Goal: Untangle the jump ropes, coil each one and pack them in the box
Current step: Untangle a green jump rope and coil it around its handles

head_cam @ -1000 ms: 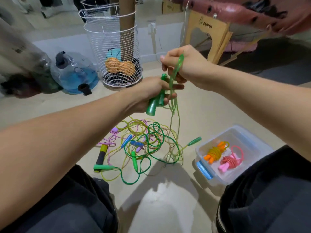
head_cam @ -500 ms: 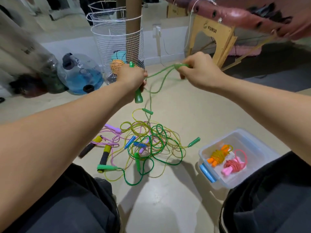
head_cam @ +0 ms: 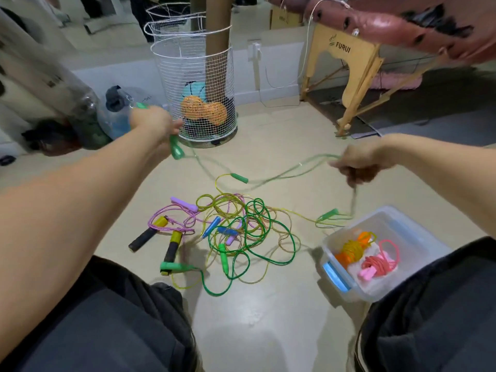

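The left hand (head_cam: 153, 122), out at ten o'clock, has its fingers curled round a green jump-rope handle (head_cam: 175, 149), whose lower end sticks out below the fist. The right hand (head_cam: 361, 163), at two o'clock, is blurred; its fingers are closed on the pale green cord (head_cam: 284, 171), which sags in a long arc between the two hands. A second green handle (head_cam: 239, 178) hangs along that cord, near the middle of the frame.

On the beige floor (head_cam: 268, 318) at the centre lies the tangled pile of jump ropes (head_cam: 241, 232): dark green, yellow and pink-purple cords looped over one another, with blue, purple, green and black-and-yellow handles scattered through them.

At four o'clock stands a clear plastic box (head_cam: 402, 218) with a blue latch. Inside it lie two coiled ropes, an orange-handled yellow coil (head_cam: 354, 249) and a pink coil (head_cam: 378, 264), side by side.

At twelve o'clock a white wire basket (head_cam: 193, 76) holds balls, and a water jug (head_cam: 118, 103) lies behind the left hand.
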